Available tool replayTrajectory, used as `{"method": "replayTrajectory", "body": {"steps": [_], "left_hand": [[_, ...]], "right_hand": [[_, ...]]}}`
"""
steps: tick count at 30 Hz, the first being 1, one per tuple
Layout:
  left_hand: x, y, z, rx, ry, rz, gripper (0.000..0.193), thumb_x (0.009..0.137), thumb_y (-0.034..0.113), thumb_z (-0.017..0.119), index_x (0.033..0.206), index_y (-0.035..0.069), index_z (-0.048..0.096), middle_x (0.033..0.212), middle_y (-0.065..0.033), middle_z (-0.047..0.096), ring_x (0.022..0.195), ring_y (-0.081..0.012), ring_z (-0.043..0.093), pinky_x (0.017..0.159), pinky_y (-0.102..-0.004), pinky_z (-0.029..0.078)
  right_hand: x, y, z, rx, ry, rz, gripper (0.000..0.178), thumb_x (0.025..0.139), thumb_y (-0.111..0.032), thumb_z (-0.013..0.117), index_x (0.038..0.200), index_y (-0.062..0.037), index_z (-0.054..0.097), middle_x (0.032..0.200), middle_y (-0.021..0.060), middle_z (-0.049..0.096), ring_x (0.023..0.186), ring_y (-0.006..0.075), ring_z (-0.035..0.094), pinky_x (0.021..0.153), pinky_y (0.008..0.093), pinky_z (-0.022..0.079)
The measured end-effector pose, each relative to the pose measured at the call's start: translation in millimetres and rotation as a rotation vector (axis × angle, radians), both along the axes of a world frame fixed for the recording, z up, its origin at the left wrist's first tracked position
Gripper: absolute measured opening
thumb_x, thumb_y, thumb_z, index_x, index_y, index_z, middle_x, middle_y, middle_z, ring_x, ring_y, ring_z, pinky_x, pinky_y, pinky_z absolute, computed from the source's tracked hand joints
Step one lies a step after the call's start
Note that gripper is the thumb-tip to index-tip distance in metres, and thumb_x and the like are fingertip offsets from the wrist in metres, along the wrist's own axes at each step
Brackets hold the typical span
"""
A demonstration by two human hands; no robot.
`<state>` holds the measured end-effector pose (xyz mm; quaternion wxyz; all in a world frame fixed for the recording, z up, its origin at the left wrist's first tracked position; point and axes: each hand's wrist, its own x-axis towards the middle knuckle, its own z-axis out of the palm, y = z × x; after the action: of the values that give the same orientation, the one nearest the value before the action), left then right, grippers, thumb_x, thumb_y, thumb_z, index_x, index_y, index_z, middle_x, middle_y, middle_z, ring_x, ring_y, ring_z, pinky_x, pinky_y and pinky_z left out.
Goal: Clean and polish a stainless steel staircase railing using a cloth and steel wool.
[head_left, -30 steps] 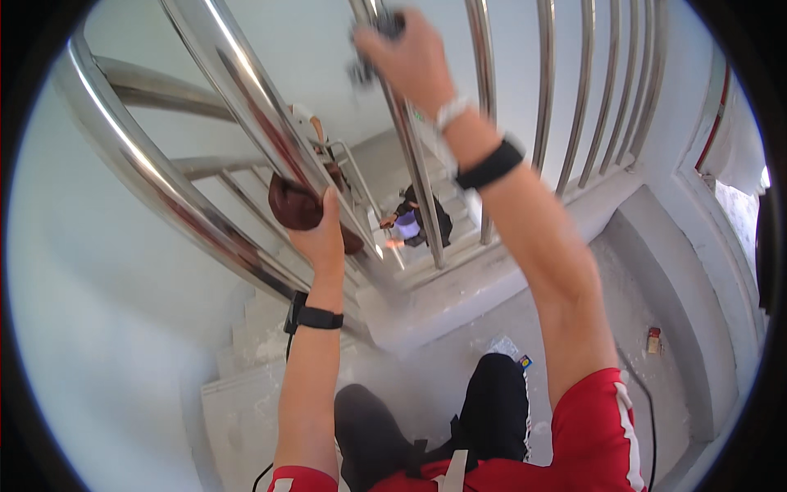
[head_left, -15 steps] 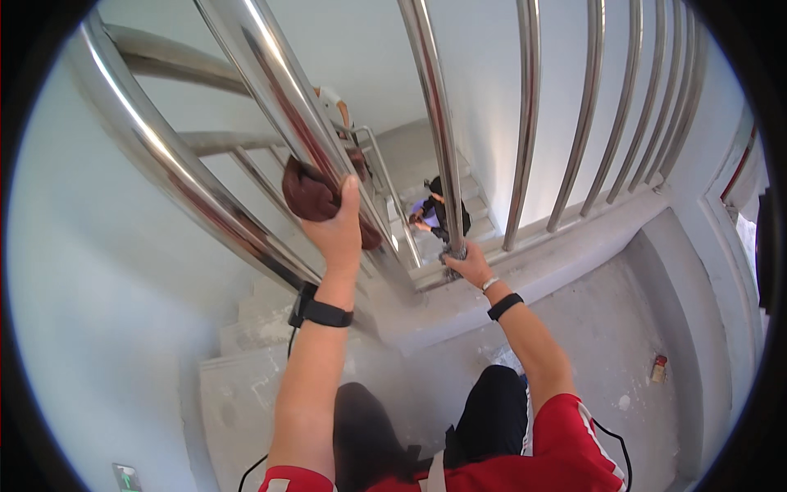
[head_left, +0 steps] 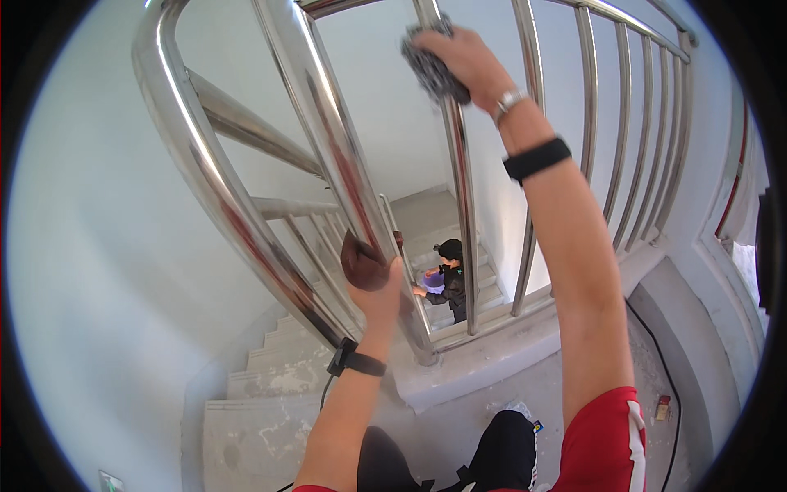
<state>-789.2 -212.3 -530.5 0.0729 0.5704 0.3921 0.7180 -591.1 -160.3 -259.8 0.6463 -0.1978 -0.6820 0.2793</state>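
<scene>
My left hand (head_left: 379, 297) is closed around a thick steel post (head_left: 334, 135), low down, with a dark brown cloth (head_left: 364, 264) bunched between palm and metal. Higher up, my right hand (head_left: 474, 67) grips a grey, stringy wad of what looks like steel wool (head_left: 429, 69). It presses this wad to the upper part of a thinner steel baluster (head_left: 457, 156), just right of the post. The fingers of my right hand are partly hidden by the wad.
A curved steel handrail (head_left: 193, 168) runs down at the left beside concrete steps (head_left: 279, 377). More balusters (head_left: 588, 107) stand to the right. Below, beyond the railing, a person in dark clothes (head_left: 451, 283) is on the stairs. A small red-and-tan object (head_left: 662, 407) and a black cable (head_left: 668, 369) lie on the floor.
My right hand has moved from the foot of the baluster up near its top, still with the grey wad. My left hand stays on the post with the cloth. The view has shifted.
</scene>
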Motion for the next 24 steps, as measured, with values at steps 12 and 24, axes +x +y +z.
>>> {"method": "replayTrajectory", "body": {"steps": [12, 24], "left_hand": [[3.1, 11.8, -5.4, 0.173, -0.045, 0.056, 0.038, 0.079, 0.017, 0.068, 0.107, -0.002, 0.051, 0.102, -0.0064, 0.057, 0.093, -0.0153, 0.052, 0.086, -0.0285, 0.039], [-11.1, 7.0, -6.2, -0.017, -0.086, -0.010, 0.071, 0.074, 0.016, 0.070, 0.131, -0.003, 0.032, 0.123, -0.0106, 0.043, 0.110, -0.0181, 0.044, 0.095, -0.0284, 0.035]], "right_hand": [[-3.4, -29.9, -467.3, -0.600, -0.073, -0.103, 0.031, 0.073, -0.015, 0.066, 0.099, -0.0002, 0.057, 0.082, 0.0057, 0.060, 0.074, 0.0117, 0.053, 0.068, 0.0274, 0.045], [55.6, -76.5, -321.5, -0.245, 0.465, -0.612, 0.029, 0.082, -0.013, 0.061, 0.104, 0.0029, 0.051, 0.092, 0.0072, 0.057, 0.083, 0.0121, 0.051, 0.075, 0.0260, 0.044]]}}
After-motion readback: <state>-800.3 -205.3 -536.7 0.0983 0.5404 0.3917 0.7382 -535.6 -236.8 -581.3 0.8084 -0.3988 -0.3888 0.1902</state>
